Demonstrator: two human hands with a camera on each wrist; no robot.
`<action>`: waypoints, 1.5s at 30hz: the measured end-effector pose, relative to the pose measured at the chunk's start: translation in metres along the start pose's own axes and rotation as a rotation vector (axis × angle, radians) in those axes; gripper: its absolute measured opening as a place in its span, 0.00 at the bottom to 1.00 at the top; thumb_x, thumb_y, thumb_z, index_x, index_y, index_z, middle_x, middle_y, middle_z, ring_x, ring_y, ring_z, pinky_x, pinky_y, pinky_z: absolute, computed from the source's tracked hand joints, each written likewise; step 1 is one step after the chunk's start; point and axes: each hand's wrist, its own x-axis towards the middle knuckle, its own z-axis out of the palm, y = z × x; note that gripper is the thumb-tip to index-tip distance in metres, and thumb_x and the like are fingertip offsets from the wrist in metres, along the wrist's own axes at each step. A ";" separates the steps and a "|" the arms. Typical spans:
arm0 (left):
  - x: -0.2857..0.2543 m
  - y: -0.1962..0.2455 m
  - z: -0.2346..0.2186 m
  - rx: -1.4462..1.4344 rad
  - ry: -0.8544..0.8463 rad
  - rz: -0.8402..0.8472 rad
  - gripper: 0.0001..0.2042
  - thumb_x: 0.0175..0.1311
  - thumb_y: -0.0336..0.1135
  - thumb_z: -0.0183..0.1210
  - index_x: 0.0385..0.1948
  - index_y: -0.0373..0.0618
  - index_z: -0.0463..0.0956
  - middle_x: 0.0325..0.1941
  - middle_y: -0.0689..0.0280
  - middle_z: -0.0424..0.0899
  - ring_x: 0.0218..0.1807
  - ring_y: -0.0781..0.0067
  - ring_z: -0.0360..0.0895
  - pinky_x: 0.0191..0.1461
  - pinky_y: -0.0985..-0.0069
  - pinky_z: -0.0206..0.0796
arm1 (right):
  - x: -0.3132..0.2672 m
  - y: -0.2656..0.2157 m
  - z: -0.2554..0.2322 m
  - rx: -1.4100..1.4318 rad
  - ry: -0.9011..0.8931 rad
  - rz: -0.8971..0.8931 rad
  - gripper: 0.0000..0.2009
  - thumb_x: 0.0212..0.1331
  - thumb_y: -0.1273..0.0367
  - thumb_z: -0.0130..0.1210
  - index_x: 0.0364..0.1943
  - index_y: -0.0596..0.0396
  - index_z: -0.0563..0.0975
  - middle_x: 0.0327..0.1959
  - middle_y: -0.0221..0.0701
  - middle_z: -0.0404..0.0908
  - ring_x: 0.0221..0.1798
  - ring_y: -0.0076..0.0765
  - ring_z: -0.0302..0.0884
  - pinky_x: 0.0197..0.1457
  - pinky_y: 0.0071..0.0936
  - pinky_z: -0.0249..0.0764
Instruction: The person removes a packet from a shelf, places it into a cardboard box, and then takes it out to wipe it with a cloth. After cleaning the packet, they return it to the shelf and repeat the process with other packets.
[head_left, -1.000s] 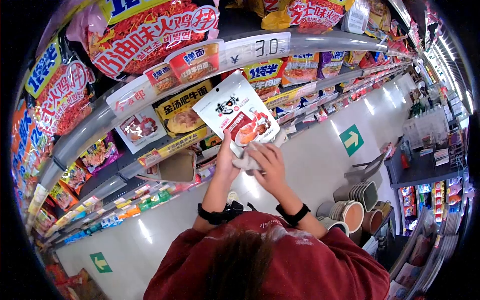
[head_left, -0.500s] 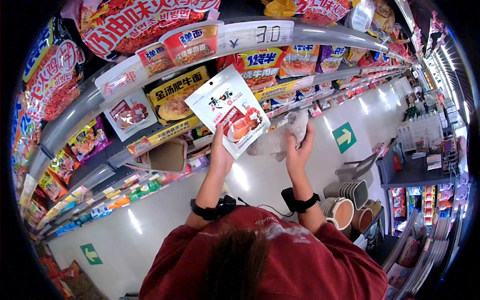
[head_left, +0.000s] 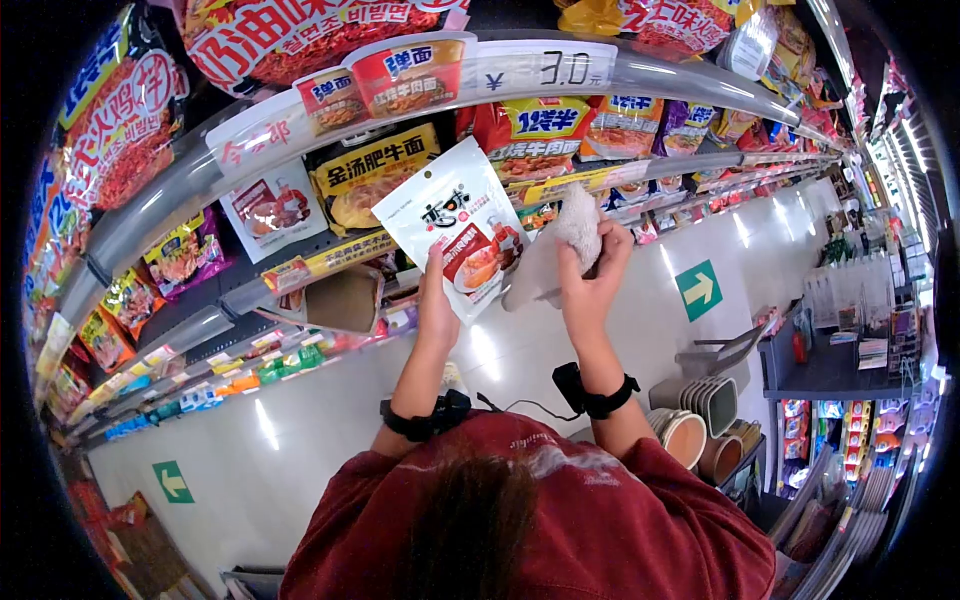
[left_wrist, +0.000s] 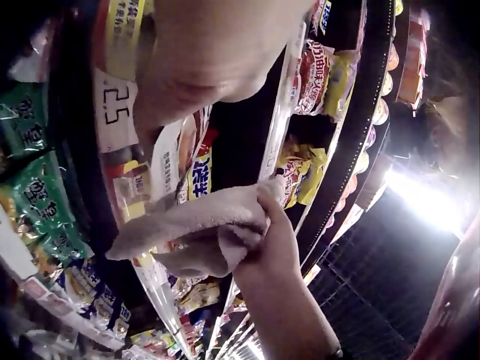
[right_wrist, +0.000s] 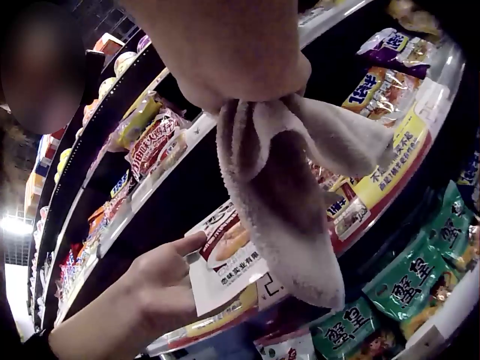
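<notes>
My left hand [head_left: 437, 315] grips a white food pouch [head_left: 462, 215] by its lower left edge, thumb on the printed front. The pouch has a red panel and a picture of a cook, and it tilts to the left. In my right hand [head_left: 598, 270] is a greyish-white cloth [head_left: 577, 225], pinched between thumb and fingers just right of the pouch. The left wrist view shows the cloth [left_wrist: 195, 229] bunched at the right hand, with folds hanging loose. In the right wrist view a fold of the cloth [right_wrist: 300, 247] hangs close by the pouch [right_wrist: 217, 292].
A curved shelf with a price rail [head_left: 540, 70] runs across ahead, stocked with noodle packs [head_left: 375, 175]. A similar white pouch [head_left: 272, 212] stands on the shelf to the left. An open cardboard box [head_left: 345, 300] sits lower down. Stacked pots [head_left: 685, 440] stand on the right.
My right hand has moved right, away from the pouch's lower edge, carrying the cloth, then raised it slightly. The left hand keeps its grip on the pouch.
</notes>
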 end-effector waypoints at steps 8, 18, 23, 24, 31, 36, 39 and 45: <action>0.003 -0.019 -0.030 0.368 -0.064 -0.036 0.28 0.64 0.54 0.30 0.56 0.39 0.55 0.56 0.59 0.65 0.56 0.67 0.64 0.60 0.71 0.54 | -0.001 -0.006 0.045 -0.108 -0.076 0.117 0.24 0.55 0.66 0.46 0.54 0.60 0.55 0.57 0.45 0.54 0.59 0.44 0.52 0.62 0.36 0.46; -0.021 0.020 0.010 0.128 0.011 -0.012 0.29 0.63 0.56 0.27 0.58 0.42 0.52 0.57 0.59 0.62 0.59 0.67 0.59 0.60 0.72 0.51 | -0.039 -0.019 0.061 -0.542 -0.517 -0.370 0.26 0.39 0.73 0.50 0.50 0.49 0.68 0.60 0.43 0.52 0.61 0.54 0.48 0.61 0.42 0.47; -0.015 0.018 0.011 0.076 0.025 0.032 0.26 0.64 0.54 0.30 0.53 0.42 0.57 0.55 0.58 0.64 0.56 0.65 0.63 0.59 0.69 0.55 | -0.048 -0.004 0.048 -0.522 -0.502 -0.374 0.26 0.32 0.74 0.54 0.46 0.46 0.71 0.55 0.38 0.60 0.56 0.50 0.55 0.57 0.41 0.54; -0.011 0.016 0.005 0.078 0.025 0.031 0.26 0.64 0.54 0.30 0.53 0.42 0.57 0.55 0.58 0.64 0.56 0.65 0.63 0.59 0.69 0.55 | -0.051 -0.003 0.044 -0.535 -0.513 -0.363 0.26 0.32 0.75 0.55 0.45 0.46 0.72 0.53 0.37 0.61 0.55 0.50 0.56 0.56 0.40 0.55; 0.004 0.016 -0.009 0.058 0.099 0.051 0.29 0.61 0.56 0.37 0.52 0.38 0.59 0.51 0.57 0.70 0.52 0.64 0.68 0.55 0.68 0.60 | -0.077 0.021 0.007 -0.483 -0.660 -0.229 0.26 0.33 0.75 0.52 0.46 0.45 0.71 0.50 0.39 0.64 0.54 0.49 0.57 0.56 0.40 0.55; 0.004 0.018 -0.016 0.298 0.126 0.022 0.29 0.61 0.56 0.36 0.50 0.35 0.62 0.47 0.56 0.73 0.47 0.65 0.73 0.50 0.71 0.65 | -0.055 0.014 -0.011 -0.360 -0.246 -0.050 0.25 0.40 0.76 0.44 0.50 0.51 0.68 0.48 0.44 0.63 0.54 0.51 0.55 0.58 0.41 0.52; -0.005 0.022 -0.003 0.769 0.136 0.019 0.29 0.63 0.55 0.32 0.38 0.34 0.71 0.36 0.59 0.77 0.37 0.73 0.73 0.45 0.78 0.62 | -0.021 0.002 -0.002 -0.329 -0.125 -0.097 0.24 0.45 0.76 0.43 0.52 0.59 0.64 0.49 0.44 0.59 0.55 0.46 0.54 0.60 0.36 0.49; -0.019 0.011 0.021 0.959 0.028 0.005 0.29 0.64 0.54 0.31 0.45 0.32 0.68 0.47 0.54 0.71 0.49 0.69 0.67 0.56 0.76 0.53 | -0.005 -0.018 0.039 -0.653 -0.230 -0.160 0.27 0.42 0.75 0.47 0.54 0.48 0.65 0.47 0.47 0.60 0.51 0.52 0.56 0.56 0.40 0.53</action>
